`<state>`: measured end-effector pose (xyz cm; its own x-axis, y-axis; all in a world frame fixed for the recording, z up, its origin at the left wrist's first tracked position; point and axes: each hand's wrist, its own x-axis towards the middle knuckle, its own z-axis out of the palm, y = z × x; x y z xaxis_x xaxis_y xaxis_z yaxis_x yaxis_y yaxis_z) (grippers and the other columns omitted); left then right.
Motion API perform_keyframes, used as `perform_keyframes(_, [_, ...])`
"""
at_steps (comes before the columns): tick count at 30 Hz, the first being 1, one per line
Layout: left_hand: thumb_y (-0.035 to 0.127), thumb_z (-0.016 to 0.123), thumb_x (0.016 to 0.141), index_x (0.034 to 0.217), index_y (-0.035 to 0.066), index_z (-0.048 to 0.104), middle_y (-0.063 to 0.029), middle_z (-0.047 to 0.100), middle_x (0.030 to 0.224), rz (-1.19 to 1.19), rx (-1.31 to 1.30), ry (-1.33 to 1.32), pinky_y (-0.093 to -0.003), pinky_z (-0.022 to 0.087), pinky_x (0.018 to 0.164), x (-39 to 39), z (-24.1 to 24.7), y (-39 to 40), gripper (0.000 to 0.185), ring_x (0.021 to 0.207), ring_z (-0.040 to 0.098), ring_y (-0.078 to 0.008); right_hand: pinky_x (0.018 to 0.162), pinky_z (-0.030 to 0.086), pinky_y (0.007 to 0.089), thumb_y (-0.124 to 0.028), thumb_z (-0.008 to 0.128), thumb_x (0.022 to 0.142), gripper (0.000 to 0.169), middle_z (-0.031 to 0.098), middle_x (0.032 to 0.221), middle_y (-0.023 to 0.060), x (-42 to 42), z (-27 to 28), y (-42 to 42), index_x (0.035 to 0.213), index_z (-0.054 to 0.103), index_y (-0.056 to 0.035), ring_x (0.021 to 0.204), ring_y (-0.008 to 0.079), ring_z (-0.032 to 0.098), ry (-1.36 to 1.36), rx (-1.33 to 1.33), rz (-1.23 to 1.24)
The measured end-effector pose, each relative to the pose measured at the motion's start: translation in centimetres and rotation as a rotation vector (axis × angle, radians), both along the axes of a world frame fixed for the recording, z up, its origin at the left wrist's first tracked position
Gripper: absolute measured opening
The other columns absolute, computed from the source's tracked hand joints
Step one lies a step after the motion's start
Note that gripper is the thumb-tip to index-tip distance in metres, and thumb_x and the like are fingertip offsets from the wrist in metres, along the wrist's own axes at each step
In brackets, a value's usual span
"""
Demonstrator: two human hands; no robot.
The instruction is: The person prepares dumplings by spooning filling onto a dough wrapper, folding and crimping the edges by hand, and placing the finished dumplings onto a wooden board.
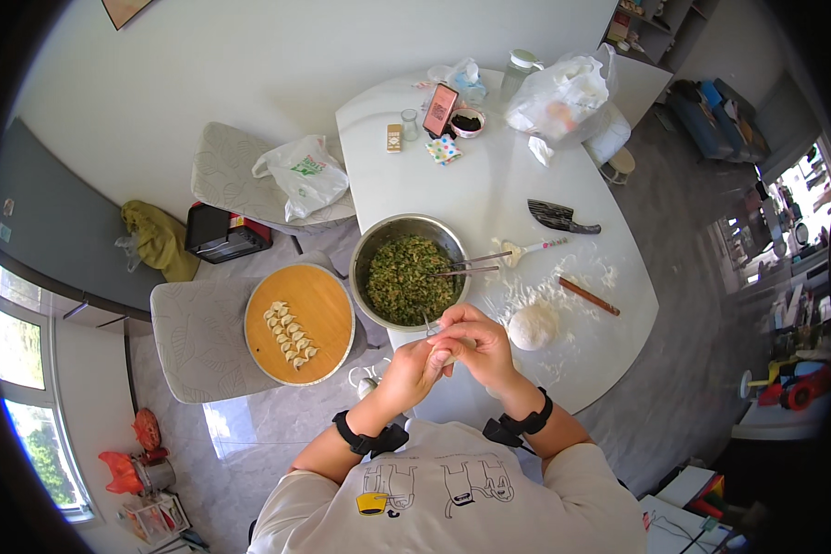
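My left hand (410,374) and my right hand (483,346) meet just below the steel bowl. Their fingers close around a small pale dumpling (460,348), mostly hidden by my fingers and thumbs. Chopped green filling (410,277) lies in the steel bowl (361,239), and a pair of chopsticks (476,260) leans over its right rim. Part of a metal utensil (429,324) shows at the rim by my fingertips. To the right, a rounded lump of dough (533,327) sits on the floured tabletop. Several folded dumplings (289,332) lie in rows on a round wooden board (322,298).
The board rests on a grey padded chair (194,339) left of the white table (415,187). A rolling pin (588,296), a floured spoon (516,255) and a black cleaver (561,216) lie right. Farther back stand a phone (441,109), a glass (409,124) and a plastic bag (561,97).
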<state>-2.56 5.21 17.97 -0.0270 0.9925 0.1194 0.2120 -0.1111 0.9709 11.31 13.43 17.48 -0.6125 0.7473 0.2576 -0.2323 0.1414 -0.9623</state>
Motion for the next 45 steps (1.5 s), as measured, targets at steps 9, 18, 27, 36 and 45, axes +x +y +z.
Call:
perform_keyframes(9, [0.033, 0.029, 0.103, 0.113, -0.005, 0.062, 0.0004, 0.055, 0.063, 0.223, 0.006, -0.138, -0.0198, 0.035, 0.042, 1.0, -1.0, 0.6, 0.051, 0.046, 0.043, -0.0041, 0.080, 0.048, 0.0291, -0.036, 0.051, 0.096, 0.047, 0.060, 0.116, 0.0121, -0.6, -2.3, -2.8, 0.124, 0.050, 0.0027, 0.095, 0.0165, 0.060, -0.021, -0.131, 0.003])
perform_keyframes(18, [0.037, 0.033, 0.102, 0.133, 0.000, 0.048, 0.0027, 0.051, 0.062, 0.029, 0.002, -0.083, -0.0197, 0.036, 0.046, 0.3, -0.4, 0.0, 0.051, 0.049, 0.043, -0.0039, 0.062, 0.048, 0.0359, -0.025, 0.058, 0.092, 0.027, 0.061, 0.085, 0.0154, 0.2, 0.0, -1.2, 0.097, 0.059, 0.0011, 0.072, 0.0321, 0.060, -0.250, 0.325, 0.002])
perform_keyframes(27, [0.040, 0.030, 0.102, 0.138, 0.004, 0.042, -0.0020, 0.053, 0.069, -0.103, -0.149, -0.255, -0.0223, 0.042, 0.054, 0.2, -0.4, -0.5, 0.053, 0.058, 0.050, -0.0084, 0.057, 0.047, 0.0388, -0.018, 0.058, 0.089, 0.020, 0.060, 0.081, 0.0148, 0.7, -1.4, -0.2, 0.090, 0.063, 0.0009, 0.066, 0.0323, 0.059, -0.204, 0.574, 0.066])
perform_keyframes(36, [0.031, 0.038, 0.102, 0.150, 0.010, -0.005, -0.0041, 0.051, 0.082, -0.040, -0.223, -0.564, -0.0208, 0.033, 0.049, 1.7, -1.0, -1.4, 0.068, 0.054, 0.039, -0.0067, 0.091, 0.041, 0.0412, -0.025, 0.043, 0.095, 0.033, 0.055, 0.113, 0.0156, 0.9, -1.2, -0.8, 0.103, 0.070, -0.0066, 0.104, 0.0304, 0.052, -0.225, 0.587, -0.187])
perform_keyframes(45, [0.035, 0.034, 0.103, 0.108, 0.001, 0.047, -0.0027, 0.051, 0.073, -0.185, -0.343, -0.513, -0.0201, 0.031, 0.047, 0.6, 0.7, -1.4, 0.037, 0.052, 0.036, -0.0059, 0.093, 0.042, 0.0386, -0.028, 0.039, 0.095, 0.045, 0.058, 0.113, 0.0187, 0.8, 0.0, -1.0, 0.125, 0.056, 0.0011, 0.104, 0.0298, 0.056, -0.104, 0.328, 0.025])
